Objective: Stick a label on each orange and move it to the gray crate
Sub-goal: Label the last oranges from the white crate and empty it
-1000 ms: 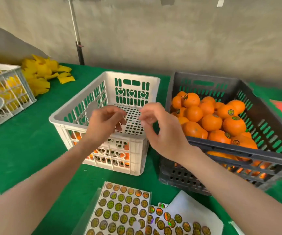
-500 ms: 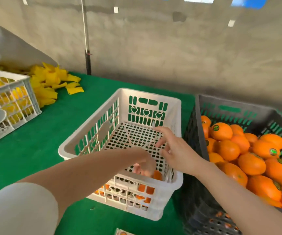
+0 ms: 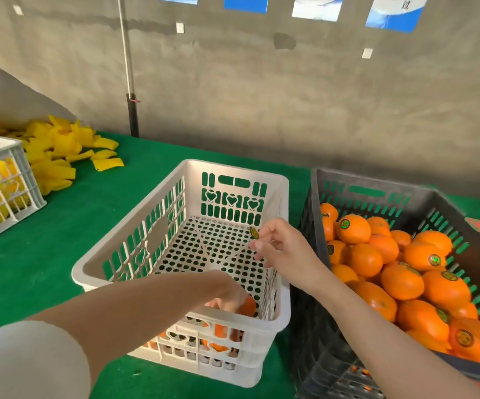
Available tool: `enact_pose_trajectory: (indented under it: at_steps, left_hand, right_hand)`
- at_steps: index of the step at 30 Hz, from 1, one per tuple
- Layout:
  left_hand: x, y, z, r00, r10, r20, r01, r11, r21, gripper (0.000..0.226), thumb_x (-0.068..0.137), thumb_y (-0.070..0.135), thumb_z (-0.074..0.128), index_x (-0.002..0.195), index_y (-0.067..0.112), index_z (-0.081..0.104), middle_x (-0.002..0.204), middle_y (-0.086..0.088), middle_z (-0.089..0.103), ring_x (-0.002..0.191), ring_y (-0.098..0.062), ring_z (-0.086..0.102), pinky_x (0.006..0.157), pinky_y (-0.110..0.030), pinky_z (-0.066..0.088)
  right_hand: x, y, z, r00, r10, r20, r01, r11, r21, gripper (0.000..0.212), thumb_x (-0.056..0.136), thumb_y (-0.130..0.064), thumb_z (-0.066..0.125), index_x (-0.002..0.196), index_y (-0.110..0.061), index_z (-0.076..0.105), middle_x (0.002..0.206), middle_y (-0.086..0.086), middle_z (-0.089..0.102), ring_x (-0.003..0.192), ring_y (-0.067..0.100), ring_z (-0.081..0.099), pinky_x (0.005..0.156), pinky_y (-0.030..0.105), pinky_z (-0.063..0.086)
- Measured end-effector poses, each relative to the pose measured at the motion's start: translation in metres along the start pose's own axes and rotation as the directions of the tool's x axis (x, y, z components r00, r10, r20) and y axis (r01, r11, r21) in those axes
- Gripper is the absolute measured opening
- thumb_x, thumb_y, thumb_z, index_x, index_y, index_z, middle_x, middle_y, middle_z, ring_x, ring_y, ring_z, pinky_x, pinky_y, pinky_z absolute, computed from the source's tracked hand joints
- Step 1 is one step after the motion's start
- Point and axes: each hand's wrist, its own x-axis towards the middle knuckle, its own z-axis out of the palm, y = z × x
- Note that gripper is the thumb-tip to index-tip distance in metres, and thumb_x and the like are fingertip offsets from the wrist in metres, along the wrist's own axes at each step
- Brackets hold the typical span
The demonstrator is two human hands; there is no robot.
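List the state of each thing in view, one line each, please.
white crate, nearly empty
gray crate, well filled with oranges, labels showing
label, peeled, pinched by right hand
left hand, low in white crate, on an orange; grip hidden

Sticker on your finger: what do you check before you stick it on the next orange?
1. Label held at the right hand fingertips: ok.
2. Left hand down on an orange in the white crate: ok.
3. Left hand's grip on that orange firm: cannot tell, the hand hides it.
4. Orange raised to meet the label: not ok, it sits low in the near corner.
5. Gray crate has room on top: ok.
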Motion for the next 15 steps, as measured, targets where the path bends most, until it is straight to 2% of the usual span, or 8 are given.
enact_pose_trajectory:
  at_steps: [3,5,6,8,10,11,13,15]
  left_hand:
    - [-0.033,-0.02,-0.004,0.987,-0.111,-0.117,0.105,0.993,-0.058,0.052,0.086,0.026,0.071,0.121,-0.007,0.052,0.117,-0.025,0.062,0.097,-0.034,0.068,0.077,-0.036,0.059]
    - [-0.057,-0.041,-0.01,0.957,-0.143,-0.253,0.047,0.936,-0.349,0.054,0.081,0.024,0.075,0.125,0.002,0.053,0.121,-0.022,0.059,0.083,-0.028,0.07,0.071,-0.032,0.06]
    - [-0.073,-0.052,-0.013,0.935,-0.118,-0.335,-0.084,0.844,-0.53,0.05,0.079,0.017,0.075,0.124,0.008,0.055,0.121,-0.019,0.057,0.079,-0.024,0.069,0.066,-0.03,0.06]
    - [-0.106,-0.067,-0.017,0.866,-0.092,-0.491,-0.389,0.492,-0.779,0.042,0.077,0.005,0.074,0.112,0.02,0.058,0.115,-0.013,0.055,0.085,-0.026,0.066,0.067,-0.029,0.059]
    - [-0.132,-0.067,-0.014,0.771,-0.054,-0.634,-0.621,0.157,-0.768,0.051,0.07,0.009,0.078,0.115,0.024,0.058,0.121,-0.014,0.054,0.101,-0.031,0.064,0.079,-0.033,0.057]
    - [-0.14,-0.064,-0.011,0.725,-0.045,-0.688,-0.686,0.055,-0.726,0.059,0.066,0.013,0.08,0.12,0.025,0.057,0.127,-0.014,0.052,0.107,-0.032,0.062,0.084,-0.035,0.055]
    - [-0.151,-0.048,-0.006,0.652,-0.03,-0.758,-0.757,-0.087,-0.648,0.065,0.062,0.015,0.078,0.123,0.028,0.058,0.133,-0.014,0.05,0.113,-0.033,0.06,0.086,-0.039,0.053]
    - [-0.158,-0.026,0.0,0.617,-0.007,-0.787,-0.771,-0.208,-0.603,0.065,0.06,0.014,0.08,0.12,0.03,0.062,0.132,-0.015,0.052,0.109,-0.036,0.063,0.081,-0.042,0.055]
  right_hand:
    - [0.0,-0.004,-0.002,0.997,0.051,-0.052,-0.046,0.995,0.084,0.009,0.095,-0.02,0.055,0.088,-0.022,0.05,0.095,0.004,0.069,0.082,0.014,0.066,0.072,0.032,0.057]
    - [-0.001,-0.008,-0.004,0.994,0.08,-0.077,-0.069,0.989,0.134,0.01,0.095,-0.018,0.054,0.086,-0.019,0.052,0.095,0.004,0.069,0.084,0.015,0.067,0.069,0.027,0.055]
    - [-0.001,-0.009,-0.006,0.992,0.094,-0.084,-0.08,0.984,0.162,0.01,0.095,-0.016,0.054,0.085,-0.017,0.053,0.094,0.006,0.068,0.085,0.016,0.067,0.069,0.025,0.055]
    - [-0.004,-0.012,-0.01,0.988,0.118,-0.104,-0.09,0.967,0.24,0.01,0.095,-0.012,0.053,0.086,-0.015,0.055,0.094,0.009,0.066,0.088,0.019,0.067,0.068,0.024,0.055]
    - [-0.008,-0.016,-0.016,0.983,0.143,-0.114,-0.092,0.924,0.371,0.01,0.096,-0.01,0.053,0.087,-0.011,0.057,0.101,0.015,0.065,0.091,0.02,0.066,0.069,0.026,0.055]
    - [-0.011,-0.019,-0.02,0.982,0.153,-0.111,-0.091,0.898,0.431,0.01,0.096,-0.01,0.052,0.088,-0.009,0.059,0.106,0.018,0.064,0.092,0.02,0.067,0.069,0.026,0.055]
    - [-0.019,-0.025,-0.027,0.983,0.155,-0.094,-0.086,0.853,0.515,0.013,0.096,-0.011,0.052,0.092,-0.002,0.06,0.114,0.019,0.061,0.093,0.018,0.067,0.069,0.025,0.055]
    - [-0.029,-0.031,-0.035,0.989,0.128,-0.074,-0.067,0.838,0.542,0.019,0.096,-0.013,0.052,0.097,0.004,0.06,0.118,0.019,0.059,0.098,0.019,0.066,0.072,0.027,0.056]
